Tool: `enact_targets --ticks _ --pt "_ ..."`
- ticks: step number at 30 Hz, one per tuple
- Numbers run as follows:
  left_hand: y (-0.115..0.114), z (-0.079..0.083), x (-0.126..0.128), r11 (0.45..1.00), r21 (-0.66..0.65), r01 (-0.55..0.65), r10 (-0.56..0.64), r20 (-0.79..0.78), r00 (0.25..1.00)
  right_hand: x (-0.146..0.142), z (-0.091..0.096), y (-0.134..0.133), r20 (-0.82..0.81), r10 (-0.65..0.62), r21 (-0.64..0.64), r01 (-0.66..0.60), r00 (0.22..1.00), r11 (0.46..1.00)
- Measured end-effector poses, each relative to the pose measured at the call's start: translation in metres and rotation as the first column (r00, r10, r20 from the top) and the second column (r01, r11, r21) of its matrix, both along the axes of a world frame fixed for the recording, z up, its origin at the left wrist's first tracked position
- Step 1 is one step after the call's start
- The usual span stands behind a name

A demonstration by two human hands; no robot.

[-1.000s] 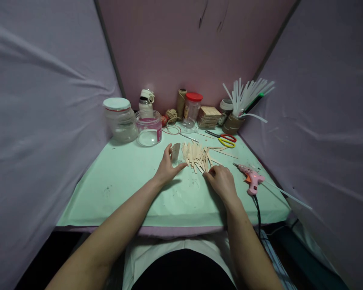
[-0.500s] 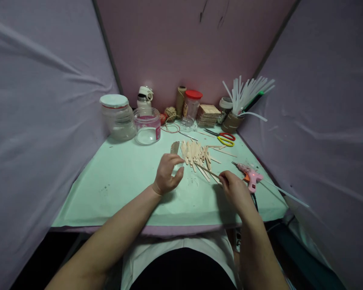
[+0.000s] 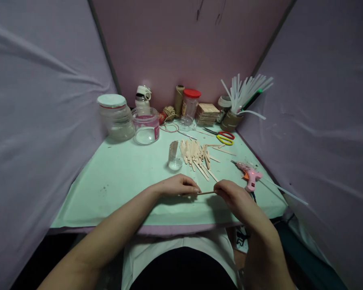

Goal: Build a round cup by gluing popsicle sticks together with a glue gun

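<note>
Between my two hands, low over the front of the table, stretches a thin wooden craft stick (image 3: 207, 193). My left hand (image 3: 183, 186) pinches its left end, and my right hand (image 3: 229, 191) grips the right end. Beyond my left hand stands a clear cup (image 3: 176, 157) with a brown strip on its left side. Right beside the cup lies a loose pile of wooden craft sticks (image 3: 195, 153), several of them pointing toward my right hand. A pink glue gun (image 3: 250, 175) rests right of my right hand, a glue stick jutting from its back.
Scissors (image 3: 225, 137) with red and yellow handles lie behind the pile. Along the back stand a white-lidded jar (image 3: 113, 119), an open tub (image 3: 145, 127), a twine ball (image 3: 169, 112), a red-lidded jar (image 3: 190, 108), stacked wooden squares (image 3: 207, 114) and a holder of glue sticks (image 3: 231, 121).
My left hand has left the cup and come down to the right, closing on the stick's left end. My right hand has drawn the stick nearer and levelled it.
</note>
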State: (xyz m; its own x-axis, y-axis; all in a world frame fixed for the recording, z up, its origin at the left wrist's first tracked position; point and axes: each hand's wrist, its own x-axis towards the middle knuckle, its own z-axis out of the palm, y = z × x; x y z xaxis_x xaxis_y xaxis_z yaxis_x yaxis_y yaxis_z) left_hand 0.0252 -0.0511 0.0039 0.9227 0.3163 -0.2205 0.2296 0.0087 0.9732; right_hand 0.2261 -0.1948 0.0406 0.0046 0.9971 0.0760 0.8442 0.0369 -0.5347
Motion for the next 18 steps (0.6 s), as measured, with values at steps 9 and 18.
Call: enact_targets --ticks 9,18 --pt "0.0 -0.004 0.001 0.965 -0.206 0.162 -0.17 -0.019 0.985 -0.014 -0.001 0.005 -0.093 0.067 0.096 -0.058 0.993 0.994" --pt "0.001 -0.003 -0.001 0.938 -0.305 0.162 -0.16 0.031 0.987 0.018 -0.012 0.012 -0.225 -0.244 0.197 0.289 0.943 0.937"
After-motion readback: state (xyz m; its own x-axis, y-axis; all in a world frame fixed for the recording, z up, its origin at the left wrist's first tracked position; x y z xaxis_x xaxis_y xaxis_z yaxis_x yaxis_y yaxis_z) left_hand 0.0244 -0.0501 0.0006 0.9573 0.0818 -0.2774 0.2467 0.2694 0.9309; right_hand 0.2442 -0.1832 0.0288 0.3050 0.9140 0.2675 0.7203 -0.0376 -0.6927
